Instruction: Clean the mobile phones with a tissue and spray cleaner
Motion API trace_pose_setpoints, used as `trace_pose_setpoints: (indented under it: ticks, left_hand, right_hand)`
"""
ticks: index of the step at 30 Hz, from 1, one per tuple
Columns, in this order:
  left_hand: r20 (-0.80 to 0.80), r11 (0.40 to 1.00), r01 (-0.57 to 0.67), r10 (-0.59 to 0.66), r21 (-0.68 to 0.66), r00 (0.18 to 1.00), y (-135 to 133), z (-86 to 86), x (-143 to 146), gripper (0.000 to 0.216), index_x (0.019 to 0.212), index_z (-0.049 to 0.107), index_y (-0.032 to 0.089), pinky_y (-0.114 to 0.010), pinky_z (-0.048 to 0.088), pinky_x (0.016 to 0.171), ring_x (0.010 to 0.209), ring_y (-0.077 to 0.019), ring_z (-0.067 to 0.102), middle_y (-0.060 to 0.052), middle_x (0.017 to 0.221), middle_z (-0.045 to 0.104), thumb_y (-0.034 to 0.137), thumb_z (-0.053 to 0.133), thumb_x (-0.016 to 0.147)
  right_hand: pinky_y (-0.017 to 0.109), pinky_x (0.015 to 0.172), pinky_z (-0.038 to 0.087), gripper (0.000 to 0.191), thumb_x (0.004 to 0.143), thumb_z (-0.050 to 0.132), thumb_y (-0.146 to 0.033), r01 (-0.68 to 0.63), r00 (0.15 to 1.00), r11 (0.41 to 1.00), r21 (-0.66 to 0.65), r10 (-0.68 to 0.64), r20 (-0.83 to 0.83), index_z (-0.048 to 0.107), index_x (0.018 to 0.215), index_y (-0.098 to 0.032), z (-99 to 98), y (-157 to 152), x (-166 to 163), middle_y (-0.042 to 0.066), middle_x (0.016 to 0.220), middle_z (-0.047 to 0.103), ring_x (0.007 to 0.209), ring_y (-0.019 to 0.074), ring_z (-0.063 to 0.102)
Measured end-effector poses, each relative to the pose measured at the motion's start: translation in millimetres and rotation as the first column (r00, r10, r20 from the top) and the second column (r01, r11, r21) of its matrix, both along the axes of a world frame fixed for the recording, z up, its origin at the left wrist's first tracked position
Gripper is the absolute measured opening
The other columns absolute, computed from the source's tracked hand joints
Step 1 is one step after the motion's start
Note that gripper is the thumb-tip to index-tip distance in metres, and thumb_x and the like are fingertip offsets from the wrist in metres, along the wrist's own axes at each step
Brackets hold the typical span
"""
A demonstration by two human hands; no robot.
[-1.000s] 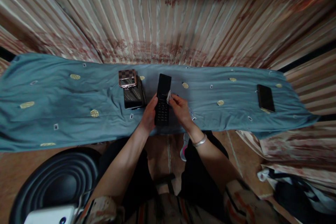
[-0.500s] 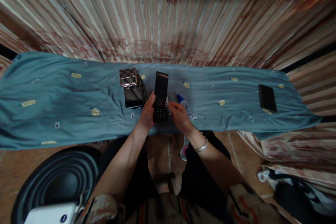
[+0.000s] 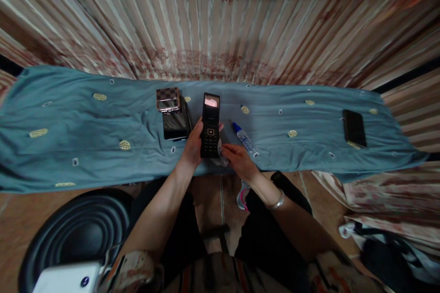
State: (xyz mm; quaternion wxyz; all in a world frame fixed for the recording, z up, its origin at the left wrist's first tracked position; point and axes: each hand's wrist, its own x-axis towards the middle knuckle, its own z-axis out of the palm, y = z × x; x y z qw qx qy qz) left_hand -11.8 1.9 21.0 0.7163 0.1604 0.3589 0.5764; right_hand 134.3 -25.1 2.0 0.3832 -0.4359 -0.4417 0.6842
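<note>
An unfolded black flip phone [image 3: 210,121] is gripped at its lower left side by my left hand [image 3: 194,145], keypad and screen facing me. My right hand [image 3: 237,155] pinches a crumpled whitish cloth or tissue [image 3: 221,158] against the phone's lower right edge. Just beyond my right hand lies a clear bottle with a blue cap [image 3: 243,138]. Left of the phone, a checkered folded phone [image 3: 168,99] rests on a dark, shiny phone-like device [image 3: 174,127].
A teal patterned cloth [image 3: 85,128] covers the long table. Another black phone [image 3: 354,128] lies at its right end. Pleated curtains [image 3: 213,23] hang behind. Below left are a round black ridged object [image 3: 79,233] and a white box-like object [image 3: 65,279].
My right hand has slid down along the phone's right edge with the whitish cloth, and more of that cloth shows. A pinkish reflection now appears on the phone's upper screen.
</note>
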Motion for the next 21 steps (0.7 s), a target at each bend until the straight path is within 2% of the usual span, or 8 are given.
trace_pose_setpoints:
  ticks: [4, 6, 9, 12, 14, 16, 19, 21]
  left_hand:
    - [-0.024, 1.0, -0.019, 0.019, -0.017, 1.0, 2.7, -1.2, 0.6, 0.038, 0.136, 0.057, 0.026, -0.028, 0.06, 0.069, 0.106, -0.023, 0.074, -0.009, 0.121, 0.074, 0.037, 0.047, 0.101]
    - [-0.03, 0.999, -0.038, 0.038, -0.022, 0.999, 4.8, -1.6, 0.9, 0.037, 0.136, 0.058, 0.026, -0.029, 0.061, 0.072, 0.106, -0.0224, 0.074, -0.008, 0.119, 0.075, 0.037, 0.045, 0.102]
    - [-0.027, 0.996, -0.072, 0.071, -0.044, 0.997, 8.4, -2.6, 1.2, 0.037, 0.135, 0.058, 0.025, -0.029, 0.062, 0.074, 0.101, -0.0207, 0.075, -0.007, 0.114, 0.076, 0.038, 0.043, 0.104]
    - [-0.014, 0.993, -0.09, 0.089, -0.082, 0.996, 11.0, -4.5, 1.4, 0.038, 0.133, 0.059, 0.024, -0.03, 0.062, 0.076, 0.097, -0.02, 0.076, -0.006, 0.108, 0.077, 0.042, 0.047, 0.102]
    - [-0.007, 0.991, -0.094, 0.094, -0.096, 0.996, 11.6, -5.5, 1.7, 0.039, 0.131, 0.06, 0.023, -0.031, 0.062, 0.078, 0.097, -0.0202, 0.076, -0.007, 0.105, 0.077, 0.046, 0.048, 0.102]
    - [-0.001, 0.99, -0.1, 0.101, -0.102, 0.995, 11.5, -5.4, 2.2, 0.039, 0.127, 0.062, 0.023, -0.033, 0.062, 0.079, 0.099, -0.0208, 0.075, -0.007, 0.104, 0.077, 0.048, 0.046, 0.102]
    - [0.012, 0.988, -0.117, 0.119, -0.103, 0.993, 11.2, -3.2, 2.9, 0.04, 0.115, 0.066, 0.022, -0.033, 0.062, 0.08, 0.099, -0.0206, 0.075, -0.007, 0.1, 0.077, 0.049, 0.038, 0.104]
    - [0.011, 0.988, -0.118, 0.12, -0.101, 0.993, 11.3, -1.2, 3.2, 0.044, 0.107, 0.067, 0.021, -0.031, 0.061, 0.078, 0.096, -0.02, 0.075, -0.007, 0.097, 0.077, 0.049, 0.034, 0.105]
  right_hand:
    - [0.021, 0.053, 0.036, 0.046, 0.071, 0.076, -0.064, -0.068, 0.997, 0.998, 0.011, 0.068, 0.046, 0.072, 0.072, -0.018, 2.3, -3.5, 7.7, -0.003, 0.064, 0.061, 0.058, 0.0101, 0.048]
    - [0.022, 0.054, 0.036, 0.044, 0.076, 0.072, -0.062, -0.111, 0.991, 0.992, 0.057, 0.106, 0.083, 0.073, 0.074, -0.018, 4.0, -4.3, 11.3, -0.003, 0.064, 0.062, 0.058, 0.0104, 0.049]
    - [0.024, 0.061, 0.041, 0.035, 0.086, 0.065, -0.052, -0.176, 0.967, 0.964, 0.198, 0.132, 0.219, 0.074, 0.077, -0.019, 5.5, -6.0, 15.4, -0.003, 0.068, 0.065, 0.063, 0.0124, 0.055]
    - [0.025, 0.067, 0.045, 0.027, 0.094, 0.055, -0.039, -0.207, 0.908, 0.915, 0.345, 0.048, 0.417, 0.076, 0.093, -0.022, 4.2, -9.8, 17.6, -0.002, 0.075, 0.07, 0.07, 0.0147, 0.061]
    - [0.027, 0.072, 0.049, 0.026, 0.097, 0.052, -0.032, -0.245, 0.845, 0.863, 0.442, -0.034, 0.534, 0.075, 0.104, -0.023, 1.5, -12.5, 18.3, 0.0, 0.083, 0.073, 0.076, 0.0167, 0.065]
    - [0.03, 0.077, 0.052, 0.026, 0.1, 0.051, -0.029, -0.307, 0.776, 0.777, 0.549, -0.13, 0.617, 0.073, 0.111, -0.021, -1.6, -14.2, 18.8, 0.004, 0.09, 0.075, 0.082, 0.0195, 0.067]
    - [0.036, 0.084, 0.056, 0.029, 0.103, 0.048, -0.028, -0.398, 0.698, 0.626, 0.67, -0.268, 0.664, 0.069, 0.119, -0.017, -4.7, -14.1, 19.4, 0.01, 0.097, 0.075, 0.09, 0.023, 0.068]
    - [0.04, 0.09, 0.056, 0.03, 0.104, 0.047, -0.026, -0.442, 0.658, 0.552, 0.707, -0.336, 0.674, 0.068, 0.124, -0.017, -4.7, -13.3, 19.2, 0.012, 0.105, 0.075, 0.097, 0.0242, 0.068]
